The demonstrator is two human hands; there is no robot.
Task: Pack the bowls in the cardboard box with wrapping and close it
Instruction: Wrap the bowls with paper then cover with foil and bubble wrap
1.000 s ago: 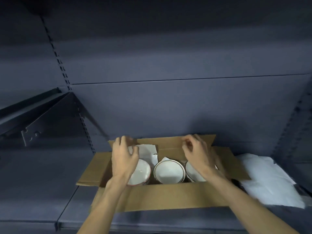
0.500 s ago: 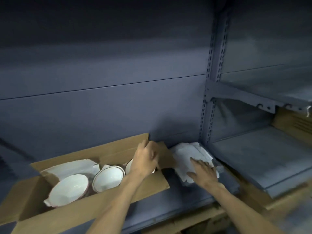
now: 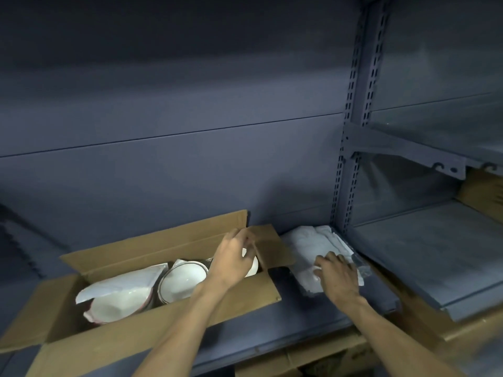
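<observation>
An open cardboard box (image 3: 152,333) sits on the blue shelf with its flaps spread. Inside stand white bowls: a left bowl (image 3: 117,303) partly under white wrapping paper (image 3: 128,281), a middle bowl (image 3: 182,278) with a dark rim line, and a right bowl (image 3: 251,265) mostly hidden by my left hand (image 3: 231,257). That hand hovers over the box's right end, fingers curled near the right flap (image 3: 269,248); whether it holds anything is unclear. My right hand (image 3: 337,273) rests on a stack of white wrapping sheets (image 3: 310,243) to the right of the box, fingertips curling at a sheet's edge.
A perforated shelf upright (image 3: 353,148) rises just behind the paper stack. Right of it a lower grey shelf (image 3: 424,254) slopes toward me, with cardboard boxes (image 3: 481,194) behind and beneath it. The dark back wall is close behind the box.
The view swung right. My right hand left the box and reached the paper stack, then slid nearer on it. My left hand shifted to the box's right end.
</observation>
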